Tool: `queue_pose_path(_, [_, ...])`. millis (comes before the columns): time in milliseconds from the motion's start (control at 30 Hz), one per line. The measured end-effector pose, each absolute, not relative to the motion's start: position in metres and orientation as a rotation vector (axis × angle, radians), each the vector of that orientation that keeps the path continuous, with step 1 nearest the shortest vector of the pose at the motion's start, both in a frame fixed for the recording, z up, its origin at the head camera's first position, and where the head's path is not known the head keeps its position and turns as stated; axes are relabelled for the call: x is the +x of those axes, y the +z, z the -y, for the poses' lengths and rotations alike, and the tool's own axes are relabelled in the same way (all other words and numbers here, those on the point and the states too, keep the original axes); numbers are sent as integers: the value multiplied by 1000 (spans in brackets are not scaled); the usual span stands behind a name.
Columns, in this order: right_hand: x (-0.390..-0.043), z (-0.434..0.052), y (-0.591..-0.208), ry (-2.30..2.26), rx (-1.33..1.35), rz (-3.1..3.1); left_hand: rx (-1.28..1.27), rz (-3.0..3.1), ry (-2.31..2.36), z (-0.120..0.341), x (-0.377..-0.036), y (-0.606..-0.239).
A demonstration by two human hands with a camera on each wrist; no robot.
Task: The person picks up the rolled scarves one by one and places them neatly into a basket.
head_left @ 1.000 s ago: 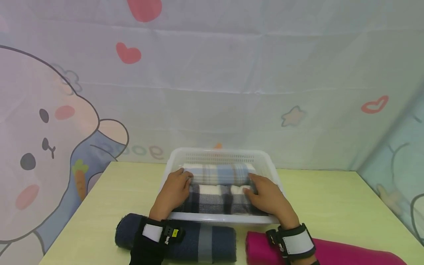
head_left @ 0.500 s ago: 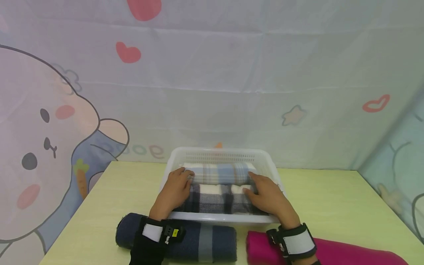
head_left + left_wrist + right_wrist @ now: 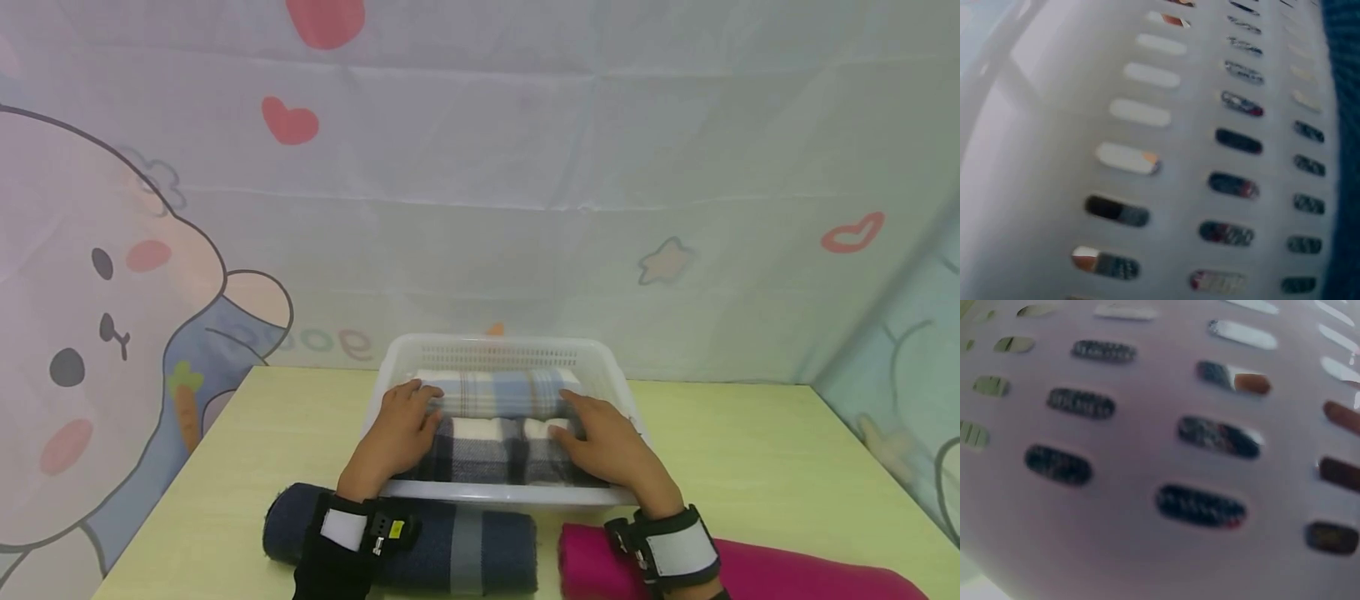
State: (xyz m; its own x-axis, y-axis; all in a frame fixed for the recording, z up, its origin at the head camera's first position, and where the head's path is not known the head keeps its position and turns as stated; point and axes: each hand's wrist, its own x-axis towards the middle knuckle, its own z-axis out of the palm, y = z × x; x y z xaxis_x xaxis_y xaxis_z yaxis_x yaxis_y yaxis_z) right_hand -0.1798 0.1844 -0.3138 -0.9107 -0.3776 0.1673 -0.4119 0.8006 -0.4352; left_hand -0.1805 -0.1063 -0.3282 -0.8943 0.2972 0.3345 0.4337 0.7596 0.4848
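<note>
In the lower middle of the head view, a white slotted basket [image 3: 501, 352] stood on the pale yellow-green counter [image 3: 750, 450], with two rolled cloths lying side by side across it. The light blue plaid roll [image 3: 495, 392] lay toward the upper, far side of the basket, and the black-and-white plaid roll [image 3: 491, 450] lay just below it, touching it along its length.

The left hand [image 3: 397, 433] rested at the left end of the black-and-white plaid roll, its fingers bent over the end of the cloth where the two rolls met. The right hand [image 3: 607, 446] lay on the right end of the same roll, its fingers curled against the fabric and its thumb pointing in toward the middle. Both hands appeared to grip that roll inside the basket. Each wrist wore a black strap with a white patch.

Below the basket, at the bottom edge of the frame, a dark navy roll [image 3: 442, 542] with a grey stripe lay on the counter left of centre, partly under the left forearm. A magenta roll [image 3: 787, 575] lay at the lower right, just beside it.

The left wrist view showed only the basket's slotted white wall [image 3: 1147, 125], blurred, with dark blue cloth at the right edge. The right wrist view showed the same kind of slotted wall [image 3: 1147, 456] close up; neither hand appeared in those views.
</note>
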Motion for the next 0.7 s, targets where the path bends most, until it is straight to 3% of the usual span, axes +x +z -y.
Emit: queue_pose_path(700, [-171,-182,-302,876,758,2885,-549,2844,-899,106,-166,-314])
